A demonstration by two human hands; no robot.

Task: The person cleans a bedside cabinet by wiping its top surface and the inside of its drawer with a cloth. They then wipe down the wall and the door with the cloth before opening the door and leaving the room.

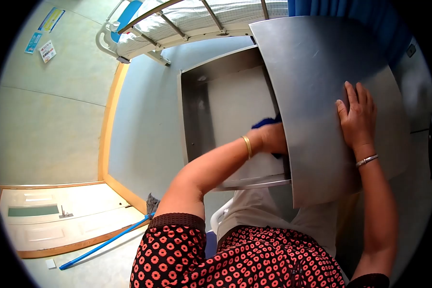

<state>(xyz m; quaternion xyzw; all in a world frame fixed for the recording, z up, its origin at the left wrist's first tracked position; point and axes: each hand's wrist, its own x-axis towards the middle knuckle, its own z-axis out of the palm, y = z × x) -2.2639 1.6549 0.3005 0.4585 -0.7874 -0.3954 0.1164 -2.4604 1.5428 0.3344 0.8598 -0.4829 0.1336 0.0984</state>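
Observation:
A metal drawer [240, 101] is pulled out from under a metal top [312, 96] with a shiny surface. My left hand [273, 138] reaches into the drawer near the edge of the metal top, holding a dark blue cloth [267, 122]. Its fingertips are hidden, and a gold bracelet circles that wrist. On the metal top lies my right hand [359, 115], palm down with its thumb apart from the fingers. A silver bracelet is around the right wrist.
A railed bed [192, 36] stands beyond the drawer. Blue curtains [336, 8] hang behind the metal top. At the lower left, a blue-handled mop [105, 243] leans near a white door [43, 236]. Papers [47, 51] are on the wall.

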